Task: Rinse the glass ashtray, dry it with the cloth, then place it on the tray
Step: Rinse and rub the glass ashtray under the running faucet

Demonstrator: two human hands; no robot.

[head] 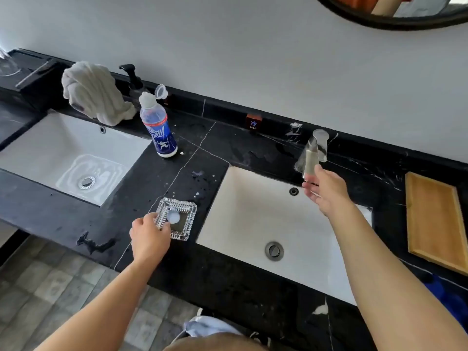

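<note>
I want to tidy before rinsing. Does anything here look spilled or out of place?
Yes. White droplets are spattered on the black counter between the sinks, and the bottle stands with its flip cap open. A white blob sits inside the glass ashtray.

A blue bottle (158, 127) with open cap stands between two sinks (45, 148).

A black marble counter (192, 171) carries the glass ashtray (177, 218) near its front edge, a bottle (159, 127), a cloth (93, 93) and a wooden tray (436, 221) at its right end.
</note>
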